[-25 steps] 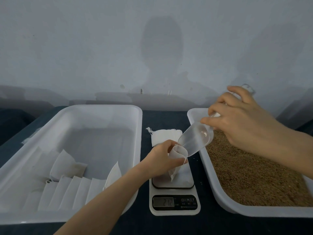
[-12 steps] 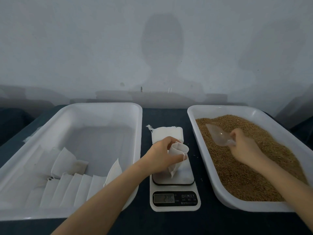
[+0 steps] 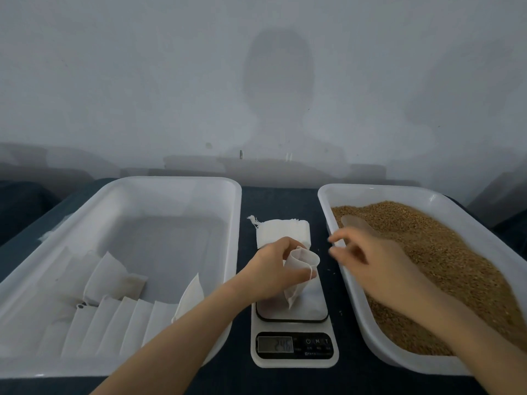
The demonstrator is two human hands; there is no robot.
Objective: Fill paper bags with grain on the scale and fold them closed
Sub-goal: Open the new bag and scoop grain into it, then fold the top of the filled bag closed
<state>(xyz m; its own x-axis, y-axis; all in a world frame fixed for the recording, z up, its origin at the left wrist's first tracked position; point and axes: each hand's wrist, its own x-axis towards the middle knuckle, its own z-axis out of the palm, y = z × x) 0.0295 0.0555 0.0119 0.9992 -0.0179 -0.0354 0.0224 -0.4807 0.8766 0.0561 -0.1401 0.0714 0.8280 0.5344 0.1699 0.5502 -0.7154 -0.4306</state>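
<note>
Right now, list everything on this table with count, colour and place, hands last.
scale: one, white, centre front
open bag: one, white, upright on the scale
empty bags: one stack, white, behind the scale
left tub: one, white, left of the scale
folded bags: several, white, near end of the left tub
right tub: one, white, right of the scale
grain: brown, fills the right tub
scoop: one, clear, lying on the grain, far left corner
table cover: one, dark blue, under everything
left hand: grips the open bag's top
right hand: open, above the right tub's left rim
</note>
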